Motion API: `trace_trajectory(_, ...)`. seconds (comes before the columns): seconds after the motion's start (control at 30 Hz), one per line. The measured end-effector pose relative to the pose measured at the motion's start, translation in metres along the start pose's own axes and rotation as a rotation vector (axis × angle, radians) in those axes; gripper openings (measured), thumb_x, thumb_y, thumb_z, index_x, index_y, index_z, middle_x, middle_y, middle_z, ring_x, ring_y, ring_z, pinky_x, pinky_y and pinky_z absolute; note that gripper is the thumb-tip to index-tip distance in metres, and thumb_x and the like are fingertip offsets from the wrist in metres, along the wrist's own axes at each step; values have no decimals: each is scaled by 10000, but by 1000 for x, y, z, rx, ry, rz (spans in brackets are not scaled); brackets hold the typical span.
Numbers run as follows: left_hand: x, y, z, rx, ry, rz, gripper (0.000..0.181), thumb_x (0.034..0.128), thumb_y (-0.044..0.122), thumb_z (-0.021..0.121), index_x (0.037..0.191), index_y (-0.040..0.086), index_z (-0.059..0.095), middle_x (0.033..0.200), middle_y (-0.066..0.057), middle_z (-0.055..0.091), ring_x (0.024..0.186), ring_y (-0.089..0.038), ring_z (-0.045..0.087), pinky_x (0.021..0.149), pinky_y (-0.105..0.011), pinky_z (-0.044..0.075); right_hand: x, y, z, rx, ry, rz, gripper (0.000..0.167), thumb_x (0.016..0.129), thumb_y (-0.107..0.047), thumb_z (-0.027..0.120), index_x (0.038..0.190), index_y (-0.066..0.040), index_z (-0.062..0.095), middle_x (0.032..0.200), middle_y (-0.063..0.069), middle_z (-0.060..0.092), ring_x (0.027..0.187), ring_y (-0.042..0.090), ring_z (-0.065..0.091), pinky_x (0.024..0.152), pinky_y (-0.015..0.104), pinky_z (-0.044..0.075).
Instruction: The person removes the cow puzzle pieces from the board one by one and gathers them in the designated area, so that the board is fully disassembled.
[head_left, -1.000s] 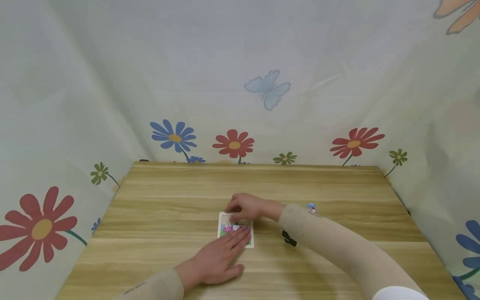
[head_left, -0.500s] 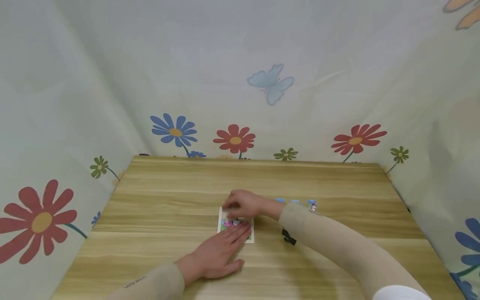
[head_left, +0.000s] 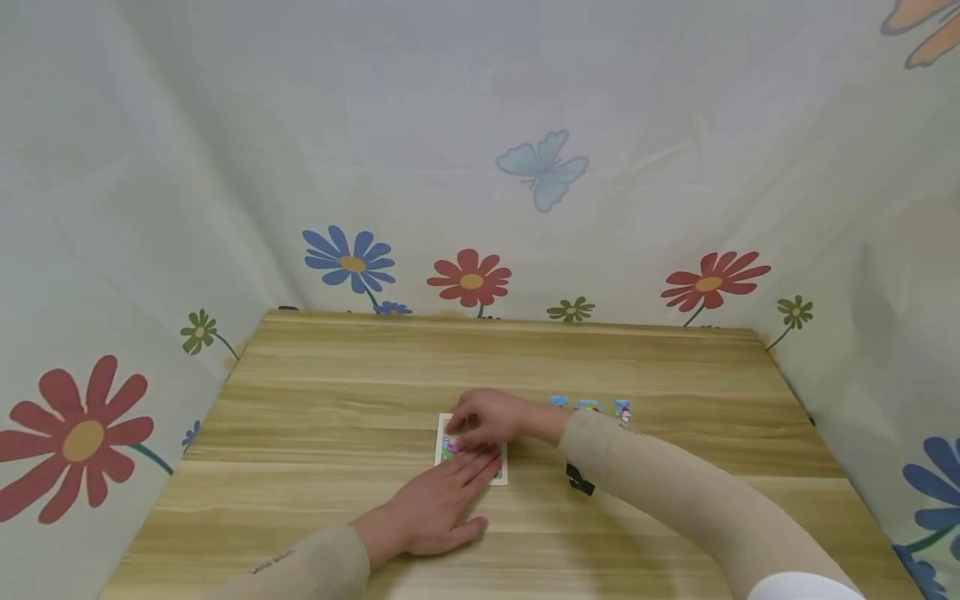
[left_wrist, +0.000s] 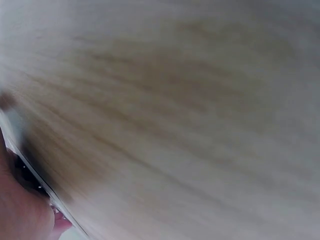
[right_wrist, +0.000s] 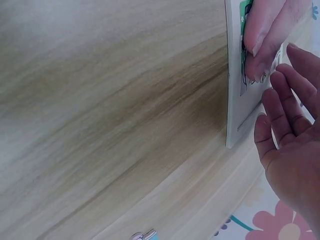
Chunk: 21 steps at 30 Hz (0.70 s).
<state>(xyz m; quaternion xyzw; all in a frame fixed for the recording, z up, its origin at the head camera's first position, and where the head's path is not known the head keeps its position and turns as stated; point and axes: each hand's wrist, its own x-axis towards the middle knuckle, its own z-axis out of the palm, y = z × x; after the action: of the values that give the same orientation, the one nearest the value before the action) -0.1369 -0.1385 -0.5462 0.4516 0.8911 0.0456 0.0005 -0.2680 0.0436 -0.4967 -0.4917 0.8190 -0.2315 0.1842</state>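
Observation:
A small white-framed picture board, a jigsaw by the look of it, lies on the wooden table. My left hand rests across its lower right part with straight fingers; in the right wrist view the left fingertips touch the picture. Over the board's upper part is my right hand, fingers bent, thumb and index tips close to the picture. Whether they pinch a piece is hidden. The right wrist view shows the right hand's other fingers loosely curled beside the frame.
Several small picture pieces lie in a row behind my right forearm. A black object shows below that forearm at the wrist. The wooden table meets a flower-print cloth at its back and sides.
My right fingers have moved slightly down over the board, towards my left fingers. The left hand stays on the board. Pieces behind the right forearm show more than a second ago.

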Motion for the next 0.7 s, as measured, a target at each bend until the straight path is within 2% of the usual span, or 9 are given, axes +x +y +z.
trace_trajectory(0.2,0,1,2,11,-3,-9,766,1106,495,420,1672,9,248,1741,-161,230,1613,-262,210,1293,-398,242,-2,-2,3,59,-21,42,187,994,-152,756,1159,-88,818,1047,-25,713,934,31,610,882,199,524)
trace_trajectory(0.37,-1,1,2,26,1,-9,760,1105,483,428,1668,2,256,1740,-165,233,1610,-265,223,1288,-399,256,-2,-3,4,111,-30,57,187,1005,-144,736,1156,-71,818,1049,-19,719,937,17,603,889,198,524)
trace_trajectory(0.53,-1,1,0,32,18,0,764,1096,470,454,1665,-3,264,1735,-175,245,1606,-273,233,1287,-401,260,-2,-5,3,220,-34,145,185,998,-140,742,1144,-50,812,1050,-28,704,943,3,622,895,202,537)
trace_trajectory(0.7,0,1,0,23,12,4,760,1097,470,448,1663,-4,268,1736,-174,243,1606,-273,232,1284,-404,266,-2,-6,3,264,-24,201,164,991,-161,759,1123,-77,810,1043,-50,695,928,6,631,889,206,535)
